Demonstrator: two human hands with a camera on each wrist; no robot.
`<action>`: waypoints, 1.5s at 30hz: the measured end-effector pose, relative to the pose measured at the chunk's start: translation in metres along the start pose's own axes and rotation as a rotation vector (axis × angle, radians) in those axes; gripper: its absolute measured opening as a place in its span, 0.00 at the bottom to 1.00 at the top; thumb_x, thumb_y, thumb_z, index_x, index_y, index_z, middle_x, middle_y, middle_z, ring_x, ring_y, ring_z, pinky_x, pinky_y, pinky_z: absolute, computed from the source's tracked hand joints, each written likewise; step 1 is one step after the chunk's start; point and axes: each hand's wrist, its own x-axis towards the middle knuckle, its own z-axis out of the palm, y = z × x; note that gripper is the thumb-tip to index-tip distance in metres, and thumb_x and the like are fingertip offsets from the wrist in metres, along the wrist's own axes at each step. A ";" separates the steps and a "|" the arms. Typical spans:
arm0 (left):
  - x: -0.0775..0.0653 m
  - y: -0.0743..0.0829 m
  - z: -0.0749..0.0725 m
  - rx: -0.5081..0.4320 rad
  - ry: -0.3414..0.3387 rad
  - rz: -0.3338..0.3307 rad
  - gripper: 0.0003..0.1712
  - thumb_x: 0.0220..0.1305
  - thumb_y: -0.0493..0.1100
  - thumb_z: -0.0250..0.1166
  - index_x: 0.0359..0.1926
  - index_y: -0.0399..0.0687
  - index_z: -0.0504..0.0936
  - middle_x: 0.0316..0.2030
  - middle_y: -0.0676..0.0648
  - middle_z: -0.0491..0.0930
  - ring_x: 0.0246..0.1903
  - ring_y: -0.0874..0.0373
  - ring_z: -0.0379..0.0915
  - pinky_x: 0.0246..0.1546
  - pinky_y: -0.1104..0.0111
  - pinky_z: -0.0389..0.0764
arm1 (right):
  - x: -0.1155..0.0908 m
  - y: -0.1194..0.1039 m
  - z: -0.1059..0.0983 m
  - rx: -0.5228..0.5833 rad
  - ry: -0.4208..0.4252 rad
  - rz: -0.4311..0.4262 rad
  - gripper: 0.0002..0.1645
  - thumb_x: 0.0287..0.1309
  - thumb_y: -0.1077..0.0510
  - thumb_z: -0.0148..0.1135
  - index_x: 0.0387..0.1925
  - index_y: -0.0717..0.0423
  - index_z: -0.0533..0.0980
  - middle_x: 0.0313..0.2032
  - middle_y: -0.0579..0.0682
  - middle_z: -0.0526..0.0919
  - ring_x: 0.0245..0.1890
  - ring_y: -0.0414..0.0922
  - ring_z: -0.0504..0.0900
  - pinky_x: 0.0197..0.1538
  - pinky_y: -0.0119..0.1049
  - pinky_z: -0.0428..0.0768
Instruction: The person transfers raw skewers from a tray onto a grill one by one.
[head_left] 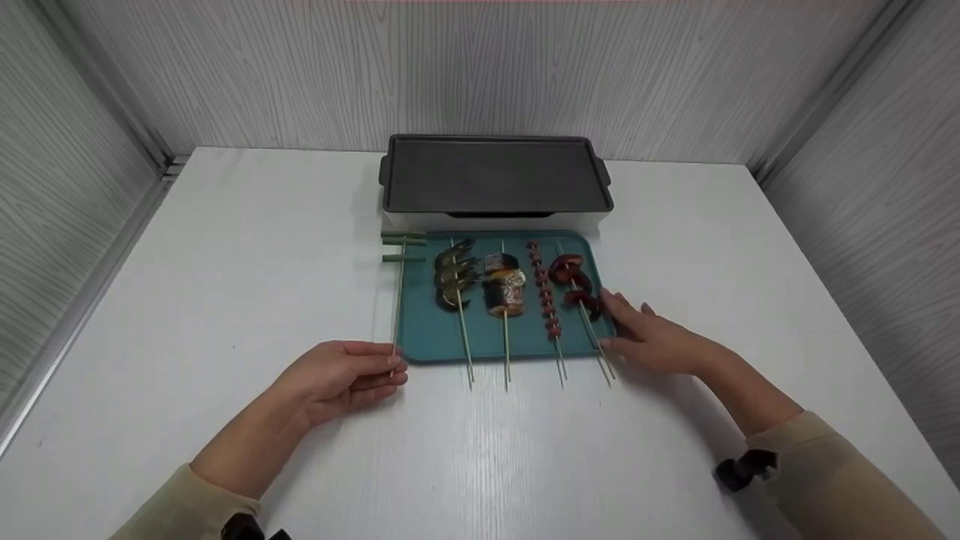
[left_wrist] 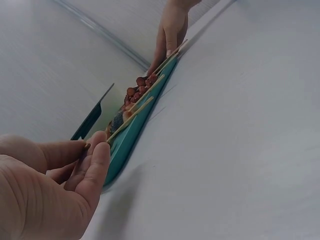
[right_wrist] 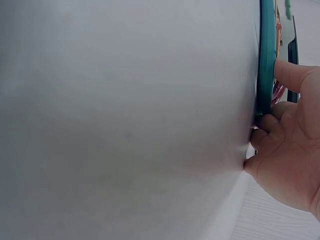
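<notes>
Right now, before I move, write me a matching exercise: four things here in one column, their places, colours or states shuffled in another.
1. Left hand
2. Right hand
3. Tray
4. Griddle

A. Dark-topped, beyond the food
B. Pinches the skewer with green pieces
C. Touches the teal edge
D. Teal, with several skewers on it

Pairs: 1-B, 2-C, 3-D, 4-A

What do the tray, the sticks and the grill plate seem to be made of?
Tray: probably plastic, smooth, with a rounded moulded-looking rim. Sticks: likely bamboo or wood, unpainted, being pale straw-coloured. Grill plate: perhaps coated metal; its dark surface looks matte.
</notes>
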 end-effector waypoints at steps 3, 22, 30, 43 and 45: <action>-0.004 -0.001 -0.002 0.022 0.010 0.006 0.28 0.72 0.32 0.69 0.69 0.28 0.76 0.51 0.37 0.89 0.45 0.52 0.90 0.49 0.63 0.87 | -0.001 0.000 0.000 0.000 -0.003 0.004 0.55 0.77 0.33 0.54 0.87 0.49 0.38 0.85 0.59 0.41 0.84 0.56 0.36 0.81 0.61 0.37; -0.013 0.040 -0.001 0.155 0.011 0.111 0.27 0.74 0.36 0.68 0.69 0.29 0.77 0.52 0.38 0.88 0.47 0.52 0.89 0.52 0.63 0.86 | 0.002 0.006 -0.002 0.010 -0.012 -0.009 0.55 0.77 0.33 0.54 0.87 0.50 0.38 0.85 0.59 0.40 0.84 0.55 0.36 0.81 0.60 0.36; -0.002 0.058 0.005 0.160 0.011 0.122 0.28 0.75 0.36 0.67 0.71 0.29 0.75 0.49 0.41 0.89 0.47 0.53 0.89 0.53 0.65 0.86 | 0.003 0.007 0.001 0.011 -0.013 -0.001 0.56 0.77 0.32 0.54 0.87 0.49 0.38 0.85 0.60 0.39 0.84 0.56 0.35 0.81 0.60 0.36; 0.022 0.084 0.013 0.124 0.019 0.141 0.26 0.78 0.36 0.64 0.71 0.30 0.74 0.43 0.47 0.89 0.44 0.58 0.88 0.54 0.66 0.84 | 0.002 0.002 -0.001 -0.009 -0.005 -0.014 0.55 0.78 0.35 0.55 0.87 0.52 0.38 0.85 0.60 0.41 0.84 0.56 0.37 0.81 0.60 0.36; 0.027 0.088 0.014 0.118 0.023 0.139 0.26 0.78 0.36 0.64 0.71 0.31 0.74 0.42 0.48 0.89 0.44 0.58 0.88 0.55 0.66 0.84 | 0.001 0.002 0.000 -0.012 -0.006 -0.011 0.55 0.78 0.34 0.54 0.87 0.51 0.38 0.85 0.60 0.41 0.84 0.56 0.37 0.81 0.60 0.36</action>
